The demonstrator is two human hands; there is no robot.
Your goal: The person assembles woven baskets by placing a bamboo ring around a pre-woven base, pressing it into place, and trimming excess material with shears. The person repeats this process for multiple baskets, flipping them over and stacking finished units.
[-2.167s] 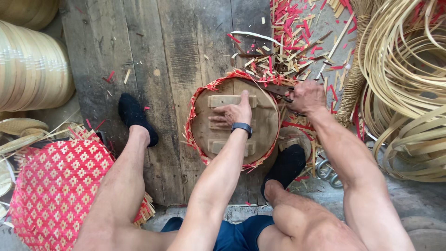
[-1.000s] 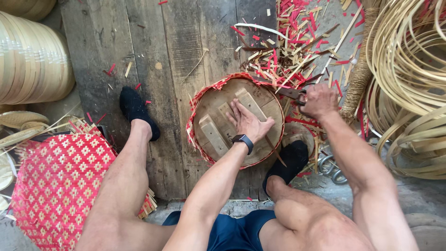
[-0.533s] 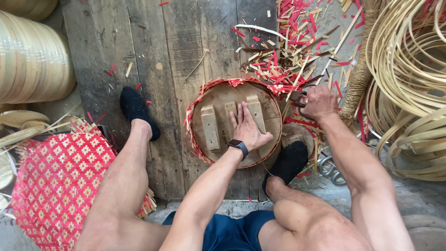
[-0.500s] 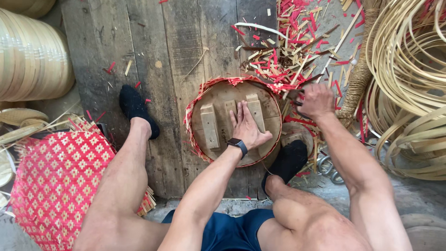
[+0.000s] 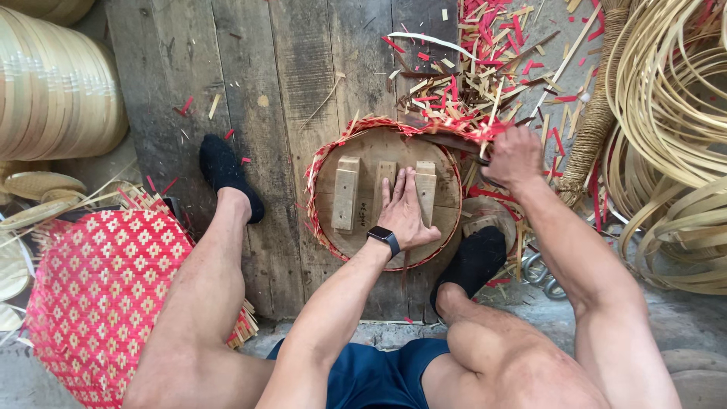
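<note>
**Inspector:** While the person sits on the plank floor, where is the work piece?

**Assistant:** Between the two black-socked feet. A round wooden form lies flat on the boards, with three upright wooden blocks fixed side by side on its face. A red-and-tan woven rim wraps the form's edge, its strip ends sticking outward.

**Inspector:** Left hand?

**Assistant:** The left hand is open, palm down, fingers together, pressing on the form between the middle and right-hand blocks. A dark watch sits on that wrist.

**Inspector:** Right hand?

**Assistant:** The right hand is closed in a fist at the form's upper right edge, gripping a dark blade-like tool that lies across the rim. Its exact kind is hard to judge; it appears to be a knife.

**Inspector:** Surroundings?

**Assistant:** Cut red and tan offcuts are heaped just beyond the form. Coiled pale cane strips lie at the right. A finished red-and-tan woven tray rests beside the left leg, and stacked pale hoops stand at the upper left.
</note>
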